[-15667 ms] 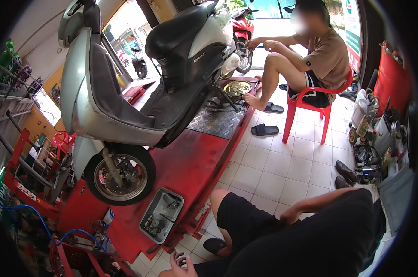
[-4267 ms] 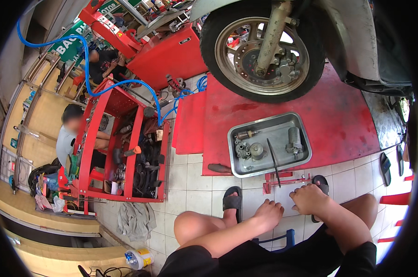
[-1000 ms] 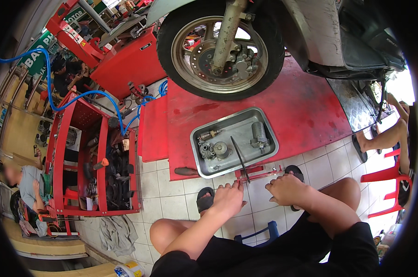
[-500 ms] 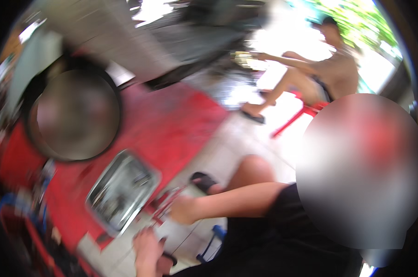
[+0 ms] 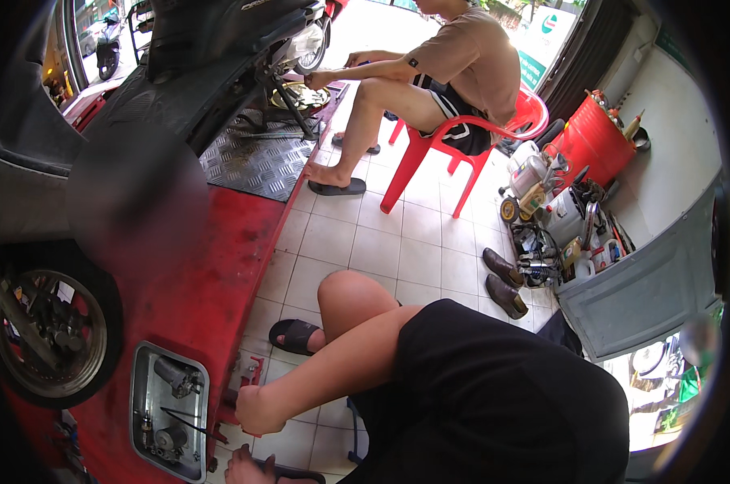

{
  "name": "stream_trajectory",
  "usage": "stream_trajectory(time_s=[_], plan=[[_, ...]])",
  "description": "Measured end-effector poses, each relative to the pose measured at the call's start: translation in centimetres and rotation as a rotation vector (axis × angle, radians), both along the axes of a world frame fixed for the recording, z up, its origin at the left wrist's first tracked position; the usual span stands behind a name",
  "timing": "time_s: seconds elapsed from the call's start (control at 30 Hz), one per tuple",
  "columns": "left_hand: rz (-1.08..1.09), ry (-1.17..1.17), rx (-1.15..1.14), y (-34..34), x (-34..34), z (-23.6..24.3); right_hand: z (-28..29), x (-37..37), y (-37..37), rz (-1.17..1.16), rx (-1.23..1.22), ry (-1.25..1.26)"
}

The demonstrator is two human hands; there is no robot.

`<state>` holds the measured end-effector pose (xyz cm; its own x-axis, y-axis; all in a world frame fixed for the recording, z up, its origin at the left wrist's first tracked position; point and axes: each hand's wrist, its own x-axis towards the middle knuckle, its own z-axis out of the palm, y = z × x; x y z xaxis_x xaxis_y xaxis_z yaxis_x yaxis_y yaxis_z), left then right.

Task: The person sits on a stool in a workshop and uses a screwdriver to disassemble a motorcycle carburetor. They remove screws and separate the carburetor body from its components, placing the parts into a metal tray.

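My right hand (image 5: 256, 411) is curled closed beside a red metal part (image 5: 255, 371) at the platform's edge; its contents are hidden. Low at the picture's bottom, my left hand (image 5: 242, 468) shows only partly, its fingers bent beside something dark. A thin black rod (image 5: 189, 423) reaches from the metal tray toward that hand; whether I grip it cannot be made out. The silver tray (image 5: 136, 395) lies on the red platform (image 5: 232, 234), left of both hands. Inside it are a grey metal part (image 5: 175, 376) and a rounder metal part (image 5: 169, 440).
A motorbike wheel (image 5: 54, 323) stands left of the tray, and a dark scooter (image 5: 219, 48) is farther up the platform. Another person (image 5: 470, 73) sits on a red plastic chair (image 5: 413, 169). Brown shoes (image 5: 504, 282), a red drum (image 5: 595, 141) and workshop items are at right.
My view has swung and sharpened, bringing the scooter, chair and right-hand wall into clearer sight. Both hands now appear lower and farther left in the picture, still beside the tray.
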<state>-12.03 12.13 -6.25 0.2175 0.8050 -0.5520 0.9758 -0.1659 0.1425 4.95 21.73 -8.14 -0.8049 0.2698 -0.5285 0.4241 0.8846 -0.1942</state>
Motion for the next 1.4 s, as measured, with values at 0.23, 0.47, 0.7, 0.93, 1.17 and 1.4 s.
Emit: stream_trajectory(time_s=[0.23, 0.47, 0.7, 0.93, 1.17, 1.4], plan=[[0.002, -0.014, -0.007, 0.4, 0.6, -0.4, 0.6, 0.6, 0.4, 0.001, 0.003, -0.011], [-0.028, -0.04, 0.05, -0.9, -0.4, -0.8, 0.2, 0.0, -0.7, -0.042, 0.039, 0.086], [-0.074, -0.064, 0.059, 0.3, -0.4, -2.1, 1.5, -0.1, 0.5, -0.003, 0.03, 0.029], [-0.117, -0.079, 0.059, -0.2, -0.4, -2.6, 0.9, 0.5, 0.4, -0.02, 0.035, 0.067], [-0.088, -0.108, 0.046, -0.2, -0.9, -2.6, 1.3, 0.6, 0.9, -0.05, 0.044, 0.087], [-0.105, -0.114, 0.029, -0.2, -0.2, -2.3, 1.1, 1.1, 1.0, -0.057, 0.013, 0.049]])
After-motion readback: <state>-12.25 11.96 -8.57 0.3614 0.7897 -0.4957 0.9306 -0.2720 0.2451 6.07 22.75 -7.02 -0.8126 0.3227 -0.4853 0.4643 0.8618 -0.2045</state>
